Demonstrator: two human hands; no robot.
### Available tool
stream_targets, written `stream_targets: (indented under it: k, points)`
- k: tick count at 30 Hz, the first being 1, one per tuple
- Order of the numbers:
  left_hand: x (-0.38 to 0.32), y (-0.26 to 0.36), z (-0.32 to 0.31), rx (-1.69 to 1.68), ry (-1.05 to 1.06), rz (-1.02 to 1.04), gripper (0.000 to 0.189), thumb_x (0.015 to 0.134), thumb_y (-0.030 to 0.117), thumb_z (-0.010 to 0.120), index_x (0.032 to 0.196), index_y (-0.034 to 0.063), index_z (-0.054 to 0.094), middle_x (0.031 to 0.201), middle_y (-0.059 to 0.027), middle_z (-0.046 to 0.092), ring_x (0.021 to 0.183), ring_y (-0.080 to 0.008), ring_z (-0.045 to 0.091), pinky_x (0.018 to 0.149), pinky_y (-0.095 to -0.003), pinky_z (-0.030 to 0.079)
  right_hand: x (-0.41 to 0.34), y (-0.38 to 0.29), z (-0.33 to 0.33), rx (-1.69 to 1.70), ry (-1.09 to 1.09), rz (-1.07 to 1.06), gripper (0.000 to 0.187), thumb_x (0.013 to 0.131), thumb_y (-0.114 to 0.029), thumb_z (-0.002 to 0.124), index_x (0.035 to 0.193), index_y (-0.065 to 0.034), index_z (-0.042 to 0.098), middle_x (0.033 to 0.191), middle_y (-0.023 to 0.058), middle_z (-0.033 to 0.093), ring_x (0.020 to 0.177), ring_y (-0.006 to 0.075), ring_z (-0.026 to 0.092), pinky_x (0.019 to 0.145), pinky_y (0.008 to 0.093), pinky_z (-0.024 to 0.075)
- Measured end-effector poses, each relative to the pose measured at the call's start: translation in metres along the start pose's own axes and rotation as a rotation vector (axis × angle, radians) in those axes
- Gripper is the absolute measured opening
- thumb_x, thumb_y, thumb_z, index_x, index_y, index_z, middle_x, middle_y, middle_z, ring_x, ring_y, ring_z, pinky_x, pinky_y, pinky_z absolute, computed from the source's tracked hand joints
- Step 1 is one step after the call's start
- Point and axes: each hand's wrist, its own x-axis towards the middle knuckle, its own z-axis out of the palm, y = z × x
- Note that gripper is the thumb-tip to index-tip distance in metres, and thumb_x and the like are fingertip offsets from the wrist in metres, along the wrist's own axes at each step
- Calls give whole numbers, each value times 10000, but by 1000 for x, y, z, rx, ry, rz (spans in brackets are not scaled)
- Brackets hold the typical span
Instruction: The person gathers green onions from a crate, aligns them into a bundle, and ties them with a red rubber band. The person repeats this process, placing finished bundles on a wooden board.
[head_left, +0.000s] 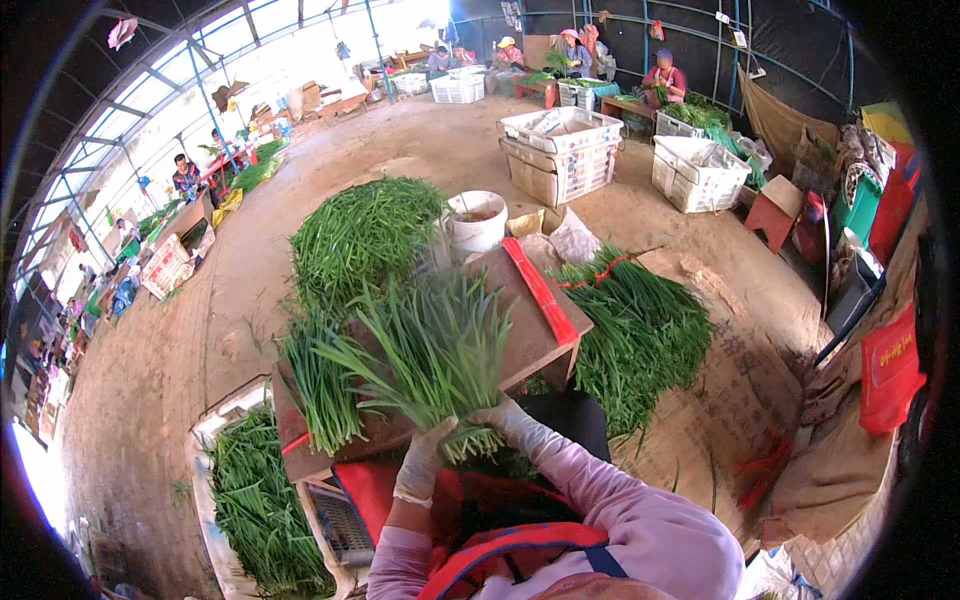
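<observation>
Both my gloved hands grip one large loose bundle of green chives (442, 352) by its pale cut ends, its leaves fanning out away from me. My left hand (426, 457) holds the near left side of the stems; my right hand (514, 424) closes round their right side. Under the leaves is a brown wooden table (525, 337). A strip of red binding ties (541, 292) lies along its far right part. To the left of the held bundle, a smaller sheaf of chives (322, 382) rests on the tabletop, beside a thin red strip at its base.
A high heap of chives (360, 232) stands beyond the table, beside a white bucket (478, 225). Red-tied chives (637, 330) lie on the right. A white crate (206, 480) of leaves sits at lower left. Stacked crates (559, 161) and several seated people are farther off.
</observation>
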Motion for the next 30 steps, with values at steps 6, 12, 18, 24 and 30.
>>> stream_targets:
  k: [6, 12, 18, 24, 30]
  points:
    - [3, -17, -7, 36, 209, -185, 278, 913, 169, 676, 1133, 1, 653, 1050, -68, 691, 882, -179, 676, 756, -324, 560, 4, 17, -13, -62, -47, 13, 802, 682, -67, 880, 1360, -14, 456, 1208, 121, 649, 1054, 244, 644, 916, 381, 541]
    - [15, -20, 8, 142, 297, -71, 320, 889, 87, 690, 1190, 25, 600, 1047, -78, 663, 820, -214, 669, 668, -349, 571, 9, 45, -5, -34, -121, -38, 859, 702, -48, 866, 1406, -78, 375, 1238, 115, 616, 1105, 222, 610, 943, 376, 522]
    - [6, 19, 7, 318, 112, -127, 377, 850, 53, 703, 1210, 11, 599, 1052, -67, 669, 835, -192, 668, 685, -316, 555, 7, 25, -6, 145, -90, -100, 873, 671, 93, 783, 1413, -63, 350, 1236, 133, 603, 1102, 261, 614, 906, 393, 543]
    - [11, -2, -17, 400, 79, -212, 293, 864, 119, 686, 1136, 26, 628, 988, -64, 697, 835, -193, 689, 714, -308, 568, 11, 25, -12, 104, -66, -105, 965, 644, 48, 829, 1432, -48, 283, 1247, 126, 598, 1094, 253, 606, 925, 379, 529]
    - [21, -27, -23, -14, -8, -179, 244, 949, 92, 564, 1166, 3, 629, 1062, -98, 690, 855, -198, 689, 746, -322, 580, 20, 22, -12, 31, -181, -119, 1042, 599, -67, 912, 1444, -14, 305, 1302, 129, 581, 1150, 232, 580, 987, 377, 494]
